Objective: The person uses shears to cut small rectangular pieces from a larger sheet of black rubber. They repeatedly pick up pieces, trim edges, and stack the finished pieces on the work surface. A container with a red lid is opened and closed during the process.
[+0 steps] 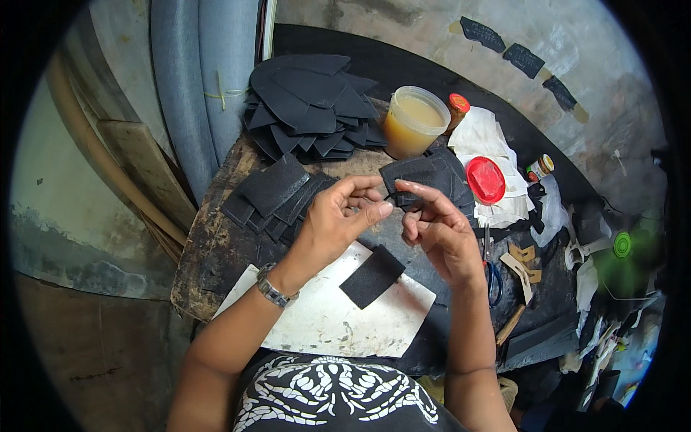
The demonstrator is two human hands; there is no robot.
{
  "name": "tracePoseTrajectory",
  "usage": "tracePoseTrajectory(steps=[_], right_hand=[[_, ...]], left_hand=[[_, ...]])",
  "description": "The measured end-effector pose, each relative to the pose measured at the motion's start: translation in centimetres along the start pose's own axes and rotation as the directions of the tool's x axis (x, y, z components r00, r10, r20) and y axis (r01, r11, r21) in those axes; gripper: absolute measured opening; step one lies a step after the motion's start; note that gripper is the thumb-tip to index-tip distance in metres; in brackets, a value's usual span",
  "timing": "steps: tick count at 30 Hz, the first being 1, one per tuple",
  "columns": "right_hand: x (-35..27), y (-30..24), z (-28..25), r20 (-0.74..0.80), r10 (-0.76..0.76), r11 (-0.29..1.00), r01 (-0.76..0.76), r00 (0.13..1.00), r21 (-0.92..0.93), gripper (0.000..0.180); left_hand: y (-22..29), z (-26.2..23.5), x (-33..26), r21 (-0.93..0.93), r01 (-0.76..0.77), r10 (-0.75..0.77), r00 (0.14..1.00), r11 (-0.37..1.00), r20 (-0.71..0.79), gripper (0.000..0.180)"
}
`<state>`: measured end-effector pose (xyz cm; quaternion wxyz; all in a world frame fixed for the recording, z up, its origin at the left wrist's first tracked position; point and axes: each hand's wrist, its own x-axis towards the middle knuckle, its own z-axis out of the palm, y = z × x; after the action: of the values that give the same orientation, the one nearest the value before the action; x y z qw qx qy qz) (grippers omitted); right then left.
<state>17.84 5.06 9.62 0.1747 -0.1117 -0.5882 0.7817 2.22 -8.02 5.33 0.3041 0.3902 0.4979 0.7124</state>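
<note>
Head view: above the white board [324,324], left hand [335,216] and right hand [439,230] pinch something thin, unclear. Judged mid-preparation; the black piece [372,276] on the board likely needs accurate placing.

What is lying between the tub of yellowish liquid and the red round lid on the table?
In the head view, white crumpled paper lies between the tub and the red lid, with a small red-capped bottle beside the tub.

Black cut pieces [311,104] lie stacked; another black piece [372,276] sits on a white board [324,320] (stained grey). The tub [414,121] holds amber liquid. Red lid [486,179], blue-handled scissors [494,277], black shirt [331,396] with white pattern.
</note>
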Motion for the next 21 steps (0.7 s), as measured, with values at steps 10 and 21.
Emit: tracePoseTrajectory(steps=[10, 21], right_hand=[[5.6, 0.1, -3.7, -0.115, -0.336, 0.7, 0.166, 0.935, -0.695, 0.052], [20.6, -2.9, -12.4, -0.161, -0.472, -0.182, -0.274, 0.867, -0.944, 0.069]], left_hand=[[3.1, -6.0, -0.6, 0.112, -0.169, 0.198, 0.91, 0.979, -0.364, 0.017], [5.8, -19.4, -6.1, 0.953, 0.299, 0.346, 0.89, 0.052, -0.298, 0.024]])
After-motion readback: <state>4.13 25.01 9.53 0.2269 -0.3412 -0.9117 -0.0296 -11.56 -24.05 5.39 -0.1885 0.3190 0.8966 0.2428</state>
